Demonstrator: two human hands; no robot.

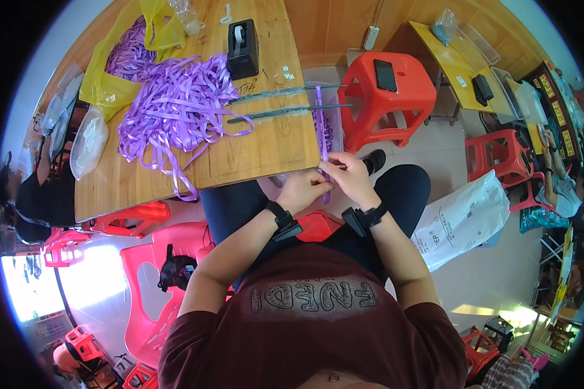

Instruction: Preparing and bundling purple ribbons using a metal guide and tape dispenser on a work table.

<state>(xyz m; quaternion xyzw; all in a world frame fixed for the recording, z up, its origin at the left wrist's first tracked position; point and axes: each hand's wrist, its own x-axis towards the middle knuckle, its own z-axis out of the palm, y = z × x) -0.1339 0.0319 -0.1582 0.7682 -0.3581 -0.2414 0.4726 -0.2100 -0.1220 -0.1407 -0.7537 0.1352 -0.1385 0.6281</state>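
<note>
A: Where does the purple ribbon sit?

B: Its held stretch hangs beside the near right corner of the tabletop, the lower end dangling beneath the fingers.

A: And each grip?

B: The left hand and right hand both appear pinched narrow on it, fingertips close together.

A: The risks?

B: Glossy ribbon could slip or twist should either pinch loosen. A tug could knot the loose pile; a raised hand could knock the dark rods jutting past the edge.
</note>
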